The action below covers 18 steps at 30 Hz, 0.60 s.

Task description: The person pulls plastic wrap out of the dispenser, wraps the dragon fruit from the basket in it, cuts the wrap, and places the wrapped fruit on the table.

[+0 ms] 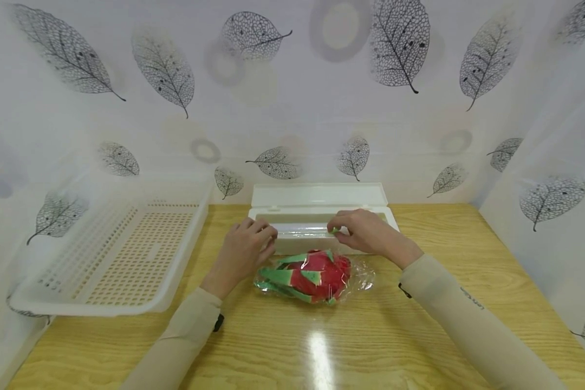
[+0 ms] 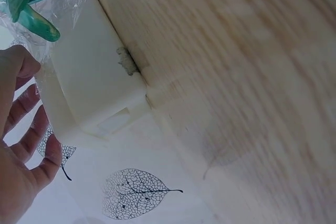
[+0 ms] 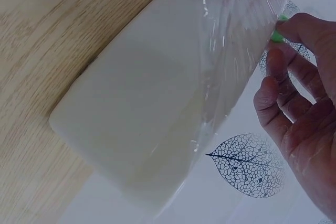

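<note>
A long white cling film box (image 1: pixel 317 247) stands with its lid (image 1: pixel 319 195) raised, and clear cling film (image 3: pixel 226 40) drapes over its front. My right hand (image 1: pixel 363 230) pinches a small green piece (image 3: pixel 279 30), apparently the film cutter's slider, at the box's top edge. At the box's left end, my left hand (image 1: pixel 247 244) holds the film's edge between thumb (image 2: pixel 26 62) and forefinger, the forefinger partly hidden; its other fingers curve loosely by the rim. In front of the box lies a red and green dragon fruit (image 1: pixel 317 276) in clear film.
A white perforated plastic basket (image 1: pixel 177 276) stands on the left of the wooden table (image 1: pixel 273 352). Behind and at both sides hangs a pale sheet (image 1: pixel 292 108) printed with leaves.
</note>
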Tool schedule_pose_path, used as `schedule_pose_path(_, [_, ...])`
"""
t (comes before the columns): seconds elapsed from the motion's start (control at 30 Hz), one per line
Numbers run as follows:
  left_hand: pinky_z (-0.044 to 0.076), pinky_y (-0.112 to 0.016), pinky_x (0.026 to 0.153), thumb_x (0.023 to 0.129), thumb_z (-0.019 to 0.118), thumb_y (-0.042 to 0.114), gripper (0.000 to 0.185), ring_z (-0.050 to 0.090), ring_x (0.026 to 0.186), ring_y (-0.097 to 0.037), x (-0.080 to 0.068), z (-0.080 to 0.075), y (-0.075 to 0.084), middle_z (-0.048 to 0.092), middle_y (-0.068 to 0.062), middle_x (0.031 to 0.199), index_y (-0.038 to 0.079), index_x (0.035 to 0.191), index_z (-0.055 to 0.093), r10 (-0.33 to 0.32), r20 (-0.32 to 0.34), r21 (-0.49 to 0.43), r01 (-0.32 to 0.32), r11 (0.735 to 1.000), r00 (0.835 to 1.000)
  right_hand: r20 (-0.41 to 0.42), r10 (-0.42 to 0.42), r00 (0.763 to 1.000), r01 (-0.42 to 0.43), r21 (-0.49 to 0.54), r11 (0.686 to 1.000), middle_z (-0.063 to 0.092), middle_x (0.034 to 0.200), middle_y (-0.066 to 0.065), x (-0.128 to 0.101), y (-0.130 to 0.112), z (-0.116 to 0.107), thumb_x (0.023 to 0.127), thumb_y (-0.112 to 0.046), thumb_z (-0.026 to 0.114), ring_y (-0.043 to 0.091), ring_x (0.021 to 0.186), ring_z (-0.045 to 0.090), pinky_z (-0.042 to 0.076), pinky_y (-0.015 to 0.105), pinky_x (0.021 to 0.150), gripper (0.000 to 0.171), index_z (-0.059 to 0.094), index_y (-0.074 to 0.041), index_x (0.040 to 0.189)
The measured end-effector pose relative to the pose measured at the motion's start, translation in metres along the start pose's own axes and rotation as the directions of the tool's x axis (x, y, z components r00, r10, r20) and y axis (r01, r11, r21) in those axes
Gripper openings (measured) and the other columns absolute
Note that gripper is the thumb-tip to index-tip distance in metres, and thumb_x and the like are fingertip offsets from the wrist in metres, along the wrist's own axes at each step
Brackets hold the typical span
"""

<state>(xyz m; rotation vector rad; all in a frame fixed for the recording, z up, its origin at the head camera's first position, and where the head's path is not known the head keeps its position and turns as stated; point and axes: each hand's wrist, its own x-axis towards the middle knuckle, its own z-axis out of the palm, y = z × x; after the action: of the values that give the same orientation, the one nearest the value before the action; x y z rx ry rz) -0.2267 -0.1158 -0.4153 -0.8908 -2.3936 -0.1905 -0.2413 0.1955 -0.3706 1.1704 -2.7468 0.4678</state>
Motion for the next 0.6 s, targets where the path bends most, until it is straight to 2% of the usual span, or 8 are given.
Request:
schedule_pose_path(0.43, [0.058,-0.034,0.067,0.09,0.078,0.022,0.011,0.066,0.085,-0.022,-0.001,0.002,-0.0004,0.069,0.001,0.096,0.018,0.098,0.071,-0.002,-0.005,-0.001,0.002,1.0,1.0,-0.006,-0.002,1.0,0.002,0.006,1.0,0.076,0.101,0.001,-0.002,0.0004,-0.0001,0.091,-0.005,0.071,0.01,0.076,0.068,0.057,0.028,0.068,0.016,0.076,-0.011,0.105])
schedule_pose_path(0.6, [0.058,-0.034,0.067,0.09,0.077,0.022,0.01,0.066,0.085,-0.022,-0.0009,0.002,-0.0004,0.069,0.001,0.096,0.018,0.098,0.071,-0.003,-0.009,-0.001,0.003,1.0,1.0,-0.021,-0.005,1.0,0.005,0.007,1.0,0.076,0.1,0.0,-0.003,0.0012,0.0002,0.091,-0.005,0.071,0.006,0.069,0.064,0.055,0.025,0.064,0.016,0.076,-0.012,0.105])
